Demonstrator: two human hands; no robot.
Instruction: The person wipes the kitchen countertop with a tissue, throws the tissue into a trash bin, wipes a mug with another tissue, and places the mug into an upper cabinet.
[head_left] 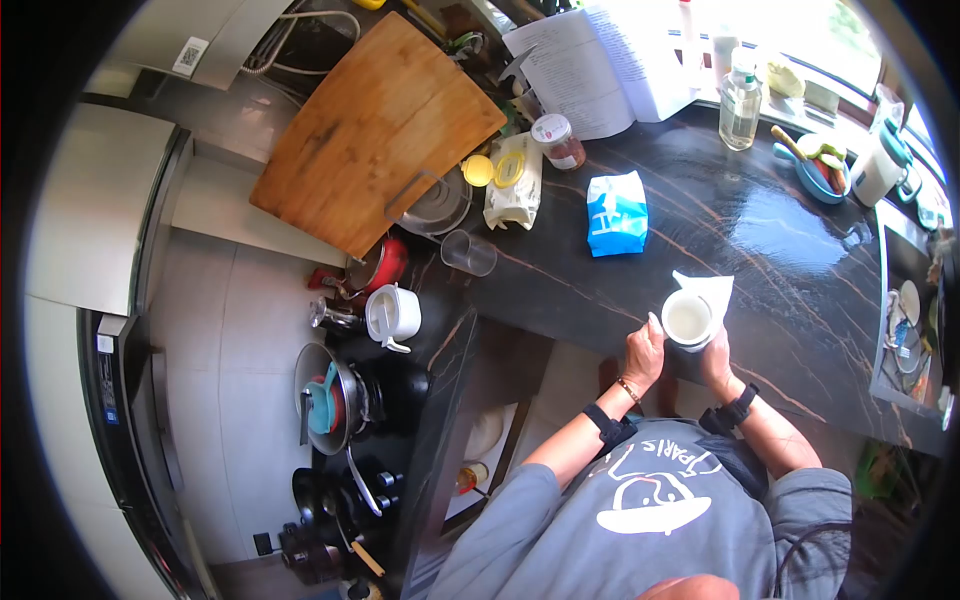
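Note:
Over the near edge of the dark countertop, a white cup [687,320] is held between my two hands, its round opening facing up. My left hand [644,353] is closed at the cup's left side, with the thumb pointing up beside the rim. Around the right side of the cup, my right hand [716,357] is closed on a white tissue [713,289], which sticks out past the rim. Part of the right hand's fingers are hidden behind the cup. A blue and white packet [618,215] stands on the counter beyond the cup.
A wipes pack [513,180] with its yellow lid up stands beside a lidded jar [558,142] and a clear glass [469,254]. An open book [585,75] leans behind. Rightward are a glass bottle [739,105], a blue bowl [823,180] and the sink [885,345]. A wooden board [380,130] is at left.

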